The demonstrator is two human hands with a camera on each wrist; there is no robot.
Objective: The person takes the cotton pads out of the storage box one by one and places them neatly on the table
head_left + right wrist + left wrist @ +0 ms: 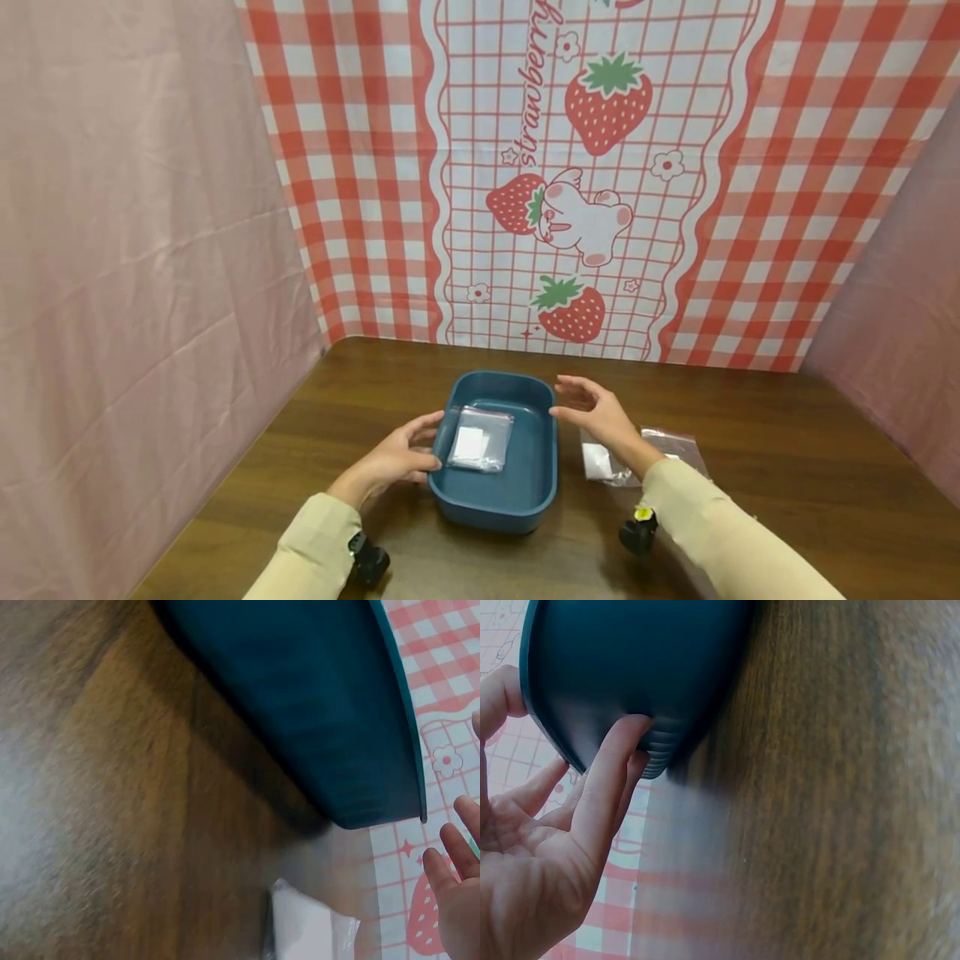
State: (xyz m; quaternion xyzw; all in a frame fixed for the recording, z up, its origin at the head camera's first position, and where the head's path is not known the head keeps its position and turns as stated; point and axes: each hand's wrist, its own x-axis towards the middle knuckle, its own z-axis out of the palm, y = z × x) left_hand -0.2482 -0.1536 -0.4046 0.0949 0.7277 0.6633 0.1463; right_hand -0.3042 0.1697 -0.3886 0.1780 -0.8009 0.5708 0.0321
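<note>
A dark blue rectangular bin [536, 497] with rounded corners stands on the table. Inside it, toward the left, lies a clear zip bag [482, 439] with a white piece in it. My left hand [397, 456] is at the bin's left side, its fairly straight fingers [604, 769] touching the outer wall and the thumb by the rim. Just off the right rim is my right hand [600, 417], fingers spread and holding nothing. In the right wrist view, the fingertips [437, 864] are apart from the bin [322, 727].
Right of the bin, partly behind the right forearm, lie more clear zip bags [597, 462] with white pieces. A checked strawberry cloth [375, 208] hangs behind the brown wooden table [757, 450]. Pink cloth [150, 250] covers the left side.
</note>
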